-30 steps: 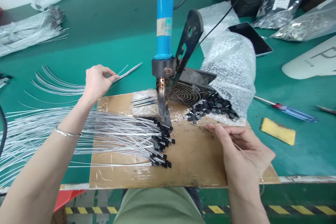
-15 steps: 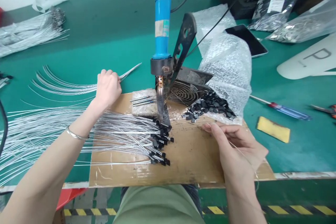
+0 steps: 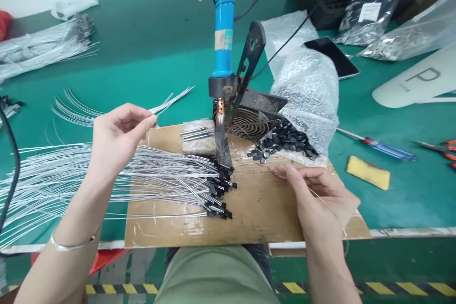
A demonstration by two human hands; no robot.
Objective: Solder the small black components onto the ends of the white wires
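Head view: looking down at a green desk [image 3: 149, 52] with a cardboard sheet [image 3: 263, 209] lying at lower centre.
Left hand [image 3: 114, 140]: hovering left of centre, its grip pinching a thin silver wire [image 3: 174, 97] that is running toward upper right.
Right hand [image 3: 317, 199]: resting on the cardboard at lower right, its grip holding a fine solder strand [image 3: 329, 209].
Finished wires [image 3: 107, 180]: fanning across the left, black tips gathering at centre.
Soldering iron [image 3: 224, 33]: standing upright at upper centre.
Black parts [image 3: 285, 142]: piling right of the iron on bubble wrap [image 3: 309, 90].
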